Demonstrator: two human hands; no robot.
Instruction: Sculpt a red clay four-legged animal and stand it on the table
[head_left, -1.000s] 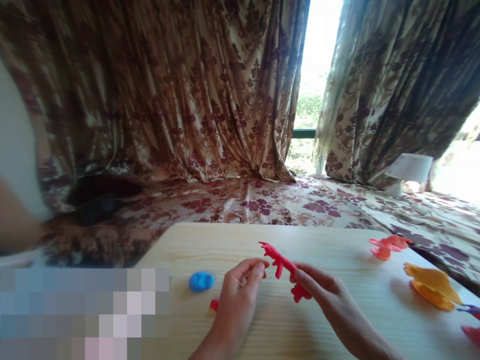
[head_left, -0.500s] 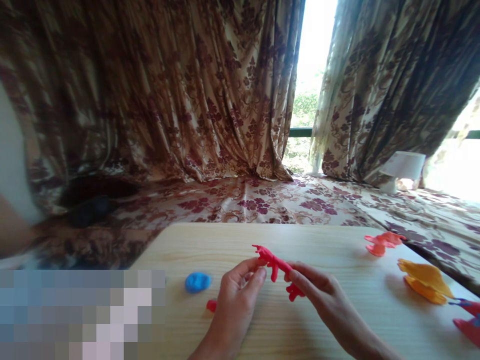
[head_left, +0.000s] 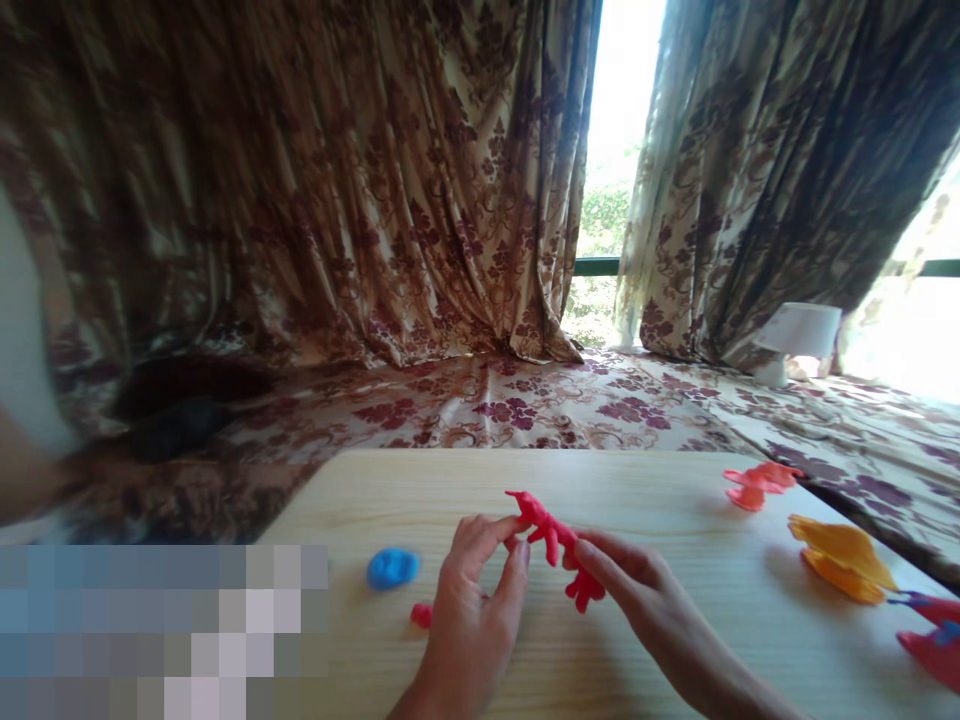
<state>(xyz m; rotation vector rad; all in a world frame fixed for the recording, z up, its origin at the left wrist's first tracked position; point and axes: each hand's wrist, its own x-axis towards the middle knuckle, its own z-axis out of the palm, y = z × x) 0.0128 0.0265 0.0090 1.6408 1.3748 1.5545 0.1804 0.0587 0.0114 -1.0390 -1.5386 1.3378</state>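
Note:
A red modelling-clay figure (head_left: 551,535) with small legs is held just above the light wooden table (head_left: 675,640). My right hand (head_left: 637,590) pinches its lower end between thumb and fingers. My left hand (head_left: 476,600) touches the figure's upper part with thumb and fingertips, the fingers curled round it. A small red clay bit (head_left: 421,615) lies on the table beside my left hand. A blue clay lump (head_left: 392,567) rests further left.
An orange-red clay shape (head_left: 757,480), a yellow-orange clay piece (head_left: 844,555) and a red-and-blue piece (head_left: 934,640) lie along the table's right side. Patterned cloth and curtains lie behind, with a white lamp (head_left: 799,335) at the right. A person's arm shows at the far left edge.
Both hands with the red figure have shifted slightly left and lower in view. My left fingers have spread a little along the figure.

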